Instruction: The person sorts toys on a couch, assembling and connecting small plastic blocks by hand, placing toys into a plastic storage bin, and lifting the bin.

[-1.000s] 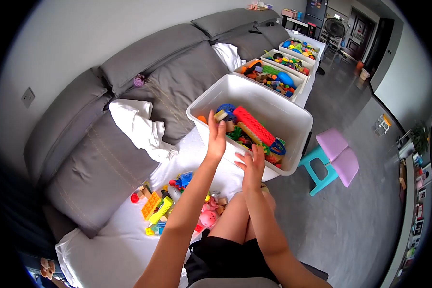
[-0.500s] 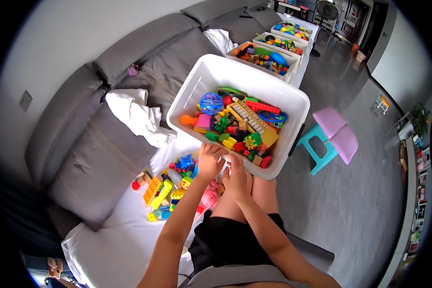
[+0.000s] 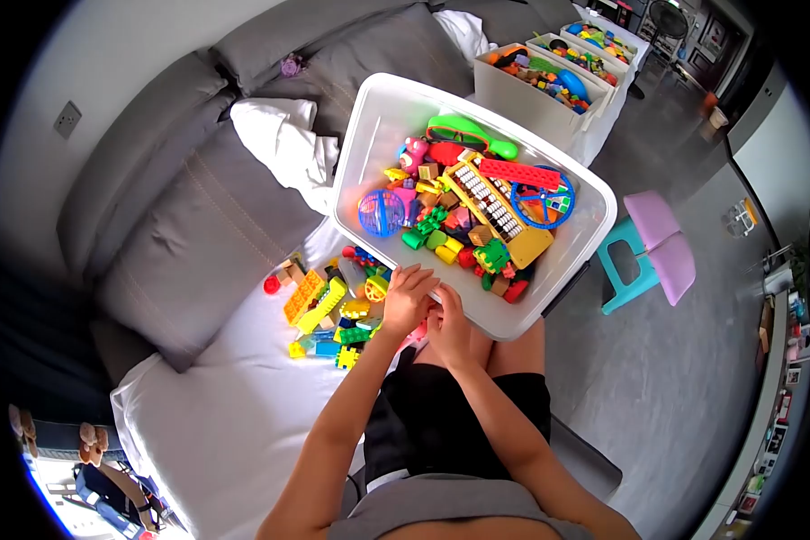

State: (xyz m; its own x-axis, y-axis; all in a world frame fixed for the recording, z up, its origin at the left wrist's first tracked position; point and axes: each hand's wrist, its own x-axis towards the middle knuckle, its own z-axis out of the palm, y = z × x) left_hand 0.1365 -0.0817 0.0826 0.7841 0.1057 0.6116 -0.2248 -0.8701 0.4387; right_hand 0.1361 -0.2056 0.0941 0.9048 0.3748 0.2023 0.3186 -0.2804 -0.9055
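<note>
A white plastic storage bin [image 3: 362, 135] full of toys leans over my lap. My left hand [image 3: 409, 299] has its fingers over the near rim. Close on its right, my right hand [image 3: 450, 326] grips the same rim, its thumb side partly hidden. Inside the bin lie a yellow abacus [image 3: 522, 243], a blue lattice ball [image 3: 382, 213], a green toy with a rounded handle [image 3: 463, 133], a blue ring [image 3: 569, 202], a red bar [image 3: 520, 173] and several small blocks. Left of my hands, a pile of loose toys rests on the white sheet, with an orange block [image 3: 304, 297] and a lime-yellow piece [image 3: 322, 306].
A grey sofa [image 3: 189, 243] with a crumpled white cloth [image 3: 283, 148] runs along the left. Toy-filled boxes [image 3: 522, 101] stand behind the bin. At right, a turquoise stool [image 3: 623, 261] with a pink-purple seat [image 3: 661, 247] stands on the grey floor.
The bin has tipped, and the toys in it have shifted; the lattice ball moved left and lower, and a green handle came into sight. Both hands stay on the rim.
</note>
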